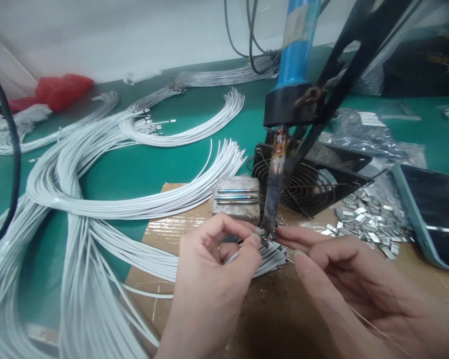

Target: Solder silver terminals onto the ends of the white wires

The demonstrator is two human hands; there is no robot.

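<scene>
A soldering iron with a blue handle is clamped upright in a black stand, tip down. Just left of its tip, my left hand is closed in a pinch on a white cable; the cable's end is mostly hidden by the fingers and the tip. My right hand pinches a thin solder wire that runs across the palm, with its front end close to the tip. Under both hands, the ends of a bundle of white cables lie on the cardboard.
Behind the iron stands a black fan. A worn block with metal strips is left of it. Small metal pieces and a phone lie at right. More white cable bundles cover the green mat at left.
</scene>
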